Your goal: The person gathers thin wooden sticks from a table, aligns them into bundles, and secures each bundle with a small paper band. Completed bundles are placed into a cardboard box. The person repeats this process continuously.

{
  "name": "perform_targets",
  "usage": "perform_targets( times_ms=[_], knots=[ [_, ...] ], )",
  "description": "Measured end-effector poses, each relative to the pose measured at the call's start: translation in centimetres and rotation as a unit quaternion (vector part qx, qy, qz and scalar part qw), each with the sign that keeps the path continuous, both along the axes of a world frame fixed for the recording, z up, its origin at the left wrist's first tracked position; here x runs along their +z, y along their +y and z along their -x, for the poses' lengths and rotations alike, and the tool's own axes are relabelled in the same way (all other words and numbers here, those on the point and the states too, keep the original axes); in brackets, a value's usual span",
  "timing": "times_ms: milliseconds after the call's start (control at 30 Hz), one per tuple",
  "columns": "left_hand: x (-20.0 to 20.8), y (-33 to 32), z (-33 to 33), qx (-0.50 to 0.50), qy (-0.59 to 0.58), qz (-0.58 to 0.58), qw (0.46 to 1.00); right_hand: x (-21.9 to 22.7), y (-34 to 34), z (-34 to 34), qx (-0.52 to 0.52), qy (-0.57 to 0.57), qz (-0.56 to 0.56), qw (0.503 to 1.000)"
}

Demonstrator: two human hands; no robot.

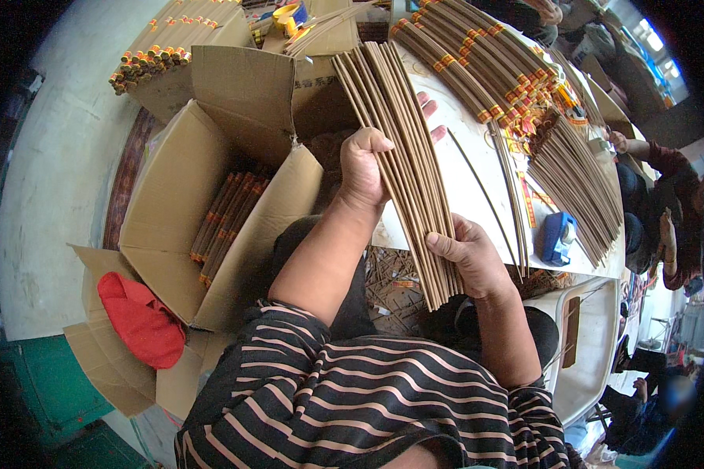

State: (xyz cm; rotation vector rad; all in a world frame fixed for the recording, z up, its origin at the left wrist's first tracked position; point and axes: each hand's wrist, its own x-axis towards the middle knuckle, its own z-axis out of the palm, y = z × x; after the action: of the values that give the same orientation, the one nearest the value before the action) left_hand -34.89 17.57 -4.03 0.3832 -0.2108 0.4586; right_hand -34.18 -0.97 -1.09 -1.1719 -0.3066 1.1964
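Observation:
A flat sheaf of long brown incense sticks (405, 172) slants across the middle of the view, above my lap. My left hand (364, 166) grips its left side about halfway up; the thumb lies over the front and fingertips show past the far edge. Lower down, my right hand (475, 262) holds the right side near the bottom ends, thumb in front and the other fingers behind. Beyond my right hand, a few loose sticks (477, 181) lie on the white table (414, 227). A blue tape dispenser (557, 238) stands near the table's edge, beside a spread of loose sticks (580, 187).
Left of me, an open cardboard box (160, 211) holds banded bundles (231, 219). A red cloth (141, 320) hangs on its flap. More banded bundles are piled at the table's far side (477, 59) and far left (172, 35). A white tub (590, 344) stands right; people sit beyond.

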Motion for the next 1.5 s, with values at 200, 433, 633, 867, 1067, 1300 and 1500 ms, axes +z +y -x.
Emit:
perform_targets(
  times_ms=[200, 433, 633, 867, 1067, 1300, 1500],
  knots=[
    [-0.1, 0.1, 0.1, 0.005, -0.004, 0.001, 1.0, -0.5, -0.2, -0.2, 0.001, -0.004, 0.0, 1.0],
    [0.2, -0.1, 0.3, 0.004, -0.001, 0.007, 1.0, -1.0, -0.1, 0.0, -0.02, -0.006, 0.004, 1.0],
    [0.1, 0.1, 0.0, -0.017, -0.017, 0.031, 0.999, -1.0, -0.2, -0.1, -0.007, 0.01, -0.017, 1.0],
    [0.2, -0.2, 0.1, -0.025, -0.01, 0.057, 0.998, -1.0, -0.3, -0.2, -0.007, 0.015, -0.011, 1.0],
    [0.3, -0.3, -0.2, 0.057, 0.09, -0.04, 0.993, -0.3, 0.1, 0.3, -0.031, 0.004, -0.005, 0.999],
    [0.4, -0.3, -0.2, 0.053, 0.07, -0.042, 0.995, -1.0, -0.4, -0.2, -0.02, 0.028, -0.002, 0.999],
    [0.2, -0.1, 0.2, 0.011, 0.072, -0.004, 0.997, -1.5, -0.5, -0.3, -0.014, 0.032, -0.021, 0.999]
  ],
)
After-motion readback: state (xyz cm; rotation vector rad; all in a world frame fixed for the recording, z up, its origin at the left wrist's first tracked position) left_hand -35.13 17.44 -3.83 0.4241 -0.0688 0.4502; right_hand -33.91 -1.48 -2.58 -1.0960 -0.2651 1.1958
